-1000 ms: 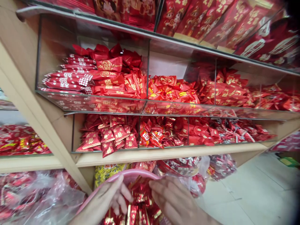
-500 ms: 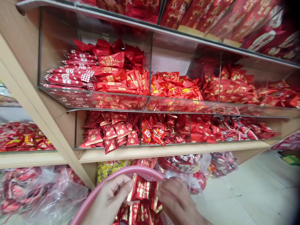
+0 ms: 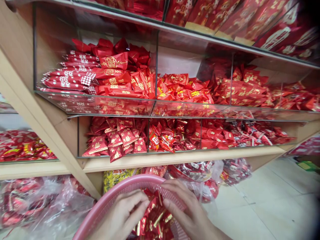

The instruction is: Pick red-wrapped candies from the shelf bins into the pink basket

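A pink plastic basket (image 3: 100, 208) with a meshed wall stands at the bottom centre, holding red-and-gold wrapped candy packets (image 3: 155, 220). Over it, my left hand (image 3: 127, 211) pinches the left side of a red packet (image 3: 156, 200) between thumb and fingers. From the other side my right hand (image 3: 183, 208) is held apart from my left, its thumb and fingers spread around the packets' right edge. Some blur covers the packets between the hands, so their lower edges are hard to make out.
Clear-fronted shelf bins hold red candy packets (image 3: 115, 83), with gold-printed square packets (image 3: 125, 136) in the lower row. Clear bags (image 3: 57, 210) of red packets lie at lower left. A yellow bag (image 3: 117, 180) sits behind the basket. Tiled floor (image 3: 270, 203) shows at right.
The packet that faced up between my hands is now tilted edge-on and lower in the basket. My right hand has opened away from it, and more of the basket's rim shows.
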A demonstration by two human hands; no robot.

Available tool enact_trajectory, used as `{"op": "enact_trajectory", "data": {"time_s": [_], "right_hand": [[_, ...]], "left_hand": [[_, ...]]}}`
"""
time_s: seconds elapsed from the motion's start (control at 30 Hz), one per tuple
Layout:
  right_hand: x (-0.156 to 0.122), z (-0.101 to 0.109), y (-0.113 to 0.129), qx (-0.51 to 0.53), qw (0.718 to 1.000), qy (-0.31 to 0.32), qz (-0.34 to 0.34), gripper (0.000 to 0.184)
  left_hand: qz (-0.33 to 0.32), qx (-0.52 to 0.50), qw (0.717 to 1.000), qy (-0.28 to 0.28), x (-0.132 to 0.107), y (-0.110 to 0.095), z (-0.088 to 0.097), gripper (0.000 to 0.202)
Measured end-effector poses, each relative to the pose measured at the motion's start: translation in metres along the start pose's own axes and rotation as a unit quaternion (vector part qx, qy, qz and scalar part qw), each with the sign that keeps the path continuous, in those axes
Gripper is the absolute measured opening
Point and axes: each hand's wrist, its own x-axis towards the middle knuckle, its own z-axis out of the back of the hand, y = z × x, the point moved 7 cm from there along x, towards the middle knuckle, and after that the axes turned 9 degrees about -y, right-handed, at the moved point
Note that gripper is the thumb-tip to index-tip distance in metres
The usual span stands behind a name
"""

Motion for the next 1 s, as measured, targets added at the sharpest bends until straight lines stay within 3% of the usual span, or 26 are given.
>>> {"op": "enact_trajectory", "data": {"time_s": [0.07, 0.17, 0.33, 0.43, 0.57, 0.67, 0.83, 1.0], "right_hand": [[0.001, -0.011, 0.011, 0.01, 0.998, 0.05, 0.042, 0.032], [-0.002, -0.026, 0.015, 0.015, 0.993, 0.098, 0.058, 0.019], [-0.015, -0.038, 0.002, -0.006, 0.99, 0.137, 0.016, 0.017], [-0.019, -0.033, -0.015, 0.003, 0.989, 0.128, -0.068, 0.017], [-0.022, -0.021, -0.049, 0.061, 0.969, 0.068, -0.228, 0.014], [-0.022, -0.026, -0.064, 0.154, 0.949, 0.037, -0.273, 0.01], [-0.016, -0.056, -0.068, 0.277, 0.904, 0.025, -0.324, 0.029], [-0.014, -0.085, -0.066, 0.3, 0.861, 0.021, -0.409, 0.051]], "left_hand": [[-0.064, 0.055, 0.996, 0.038, -0.002, -0.009, -0.006, 0.027], [-0.138, 0.134, 0.98, 0.053, -0.007, -0.013, -0.016, 0.03], [-0.163, 0.203, 0.961, 0.095, -0.016, 0.003, -0.032, 0.035], [-0.138, 0.206, 0.967, 0.056, -0.014, 0.016, -0.011, 0.031], [-0.043, 0.229, 0.971, -0.057, -0.004, 0.047, 0.045, 0.029], [0.011, 0.258, 0.961, -0.102, 0.0, 0.069, 0.068, 0.033], [0.011, 0.201, 0.966, -0.162, 0.003, 0.081, 0.067, 0.041], [0.003, 0.094, 0.986, -0.14, 0.007, 0.076, 0.059, 0.028]]}}
